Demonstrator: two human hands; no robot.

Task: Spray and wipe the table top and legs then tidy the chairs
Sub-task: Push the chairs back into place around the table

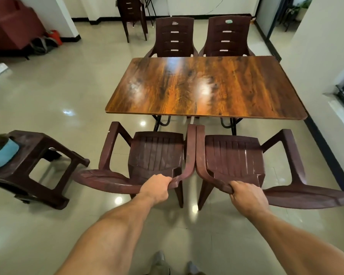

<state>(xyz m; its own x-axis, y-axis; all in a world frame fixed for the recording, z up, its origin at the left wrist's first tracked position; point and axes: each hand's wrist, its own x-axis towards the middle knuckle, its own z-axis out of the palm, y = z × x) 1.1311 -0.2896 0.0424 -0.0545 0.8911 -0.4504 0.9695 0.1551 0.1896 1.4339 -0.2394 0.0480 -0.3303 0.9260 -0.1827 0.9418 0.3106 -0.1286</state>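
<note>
Glossy wood-grain laminate covers the rectangular table top (205, 86), bright with reflections, mid-room on pale tiles. Two dark brown slatted plastic armchairs stand at its near edge, the left chair (157, 153) and right chair (234, 155) touching at their inner armrests. A matching stool (38, 147) stands to the left. The left hand (157, 188) grips the left chair's backrest top; the right hand (246, 197) clasps the right chair's. A blue cloth (2, 153) lies on the stool.

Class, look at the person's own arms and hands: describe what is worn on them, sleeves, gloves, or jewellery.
The left forearm and right forearm are bare, with no sleeve in view. The left hand and right hand wear no gloves; no watch, bracelet or ring shows.
</note>
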